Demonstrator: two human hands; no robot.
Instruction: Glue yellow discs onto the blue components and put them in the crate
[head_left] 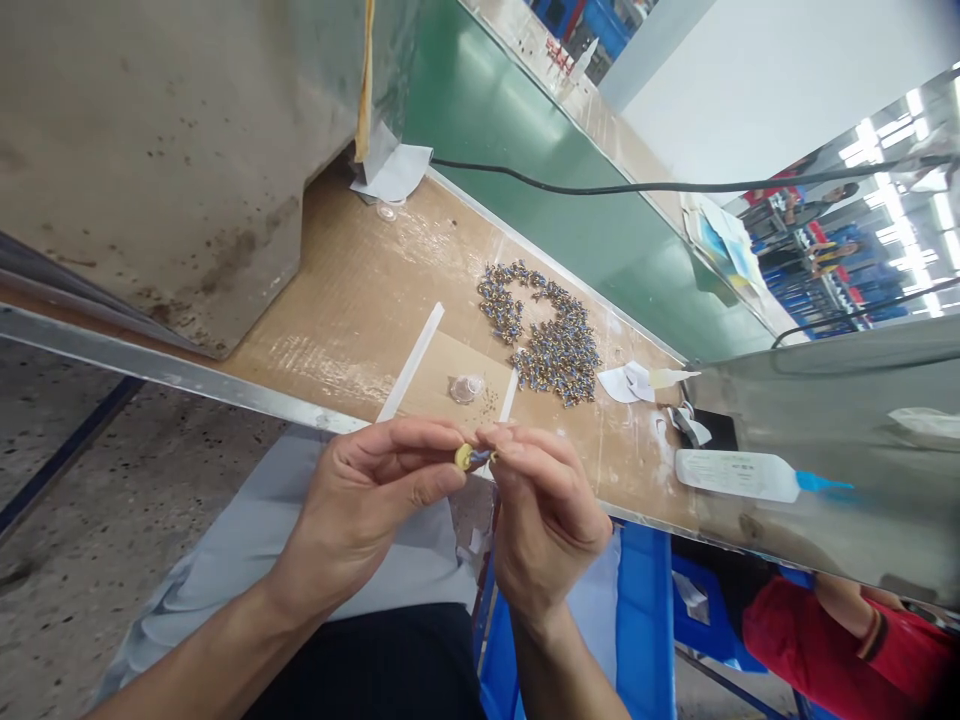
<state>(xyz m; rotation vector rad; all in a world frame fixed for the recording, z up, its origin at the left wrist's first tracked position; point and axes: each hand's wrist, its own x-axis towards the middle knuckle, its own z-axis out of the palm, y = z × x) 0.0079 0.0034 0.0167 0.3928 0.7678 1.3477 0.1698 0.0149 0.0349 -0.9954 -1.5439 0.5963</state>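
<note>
Just beyond the bench's front edge, my left hand pinches a small round yellow disc between thumb and fingers. Facing it, my right hand is closed, its fingertips on a small part with short blue wires that meets the disc. Whether the two are joined, I cannot tell. Past my fingers, a small clear dish sits on a board with tiny bits scattered beside it. A heap of small brass-coloured parts with blue wires spreads over the bench behind.
A large stained metal housing stands on the left. To the right lie a white bottle with a blue nozzle and torn paper. A black cable crosses above the green panel. A person in red sits at right.
</note>
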